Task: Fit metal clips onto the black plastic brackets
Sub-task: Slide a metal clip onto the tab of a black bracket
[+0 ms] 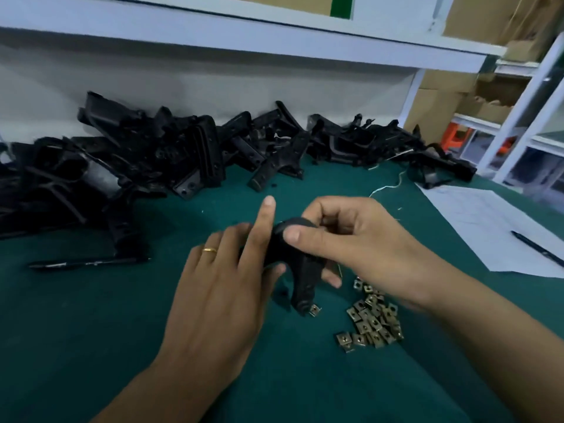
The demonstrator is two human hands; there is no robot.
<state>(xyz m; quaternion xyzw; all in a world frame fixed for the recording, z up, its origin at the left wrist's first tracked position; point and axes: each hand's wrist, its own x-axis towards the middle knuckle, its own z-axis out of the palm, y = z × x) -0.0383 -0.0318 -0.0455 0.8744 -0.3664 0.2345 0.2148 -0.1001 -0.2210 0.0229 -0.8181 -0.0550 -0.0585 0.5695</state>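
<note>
I see a green-covered desk point(91, 315) under a white shelf point(244, 35), with a heap of black plastic brackets point(171, 154) along the back wall. At centre, my right hand point(360, 239) holds one black bracket point(300, 270) above the desk, thumb pressed on its upper end, fingers curled round it. My left hand point(219, 279) supports the bracket's left side, index finger raised, thumb curled under it. One metal clip point(314, 309) sits on the bracket's lower tip. A pile of loose metal clips point(370, 322) lies just right of it.
</note>
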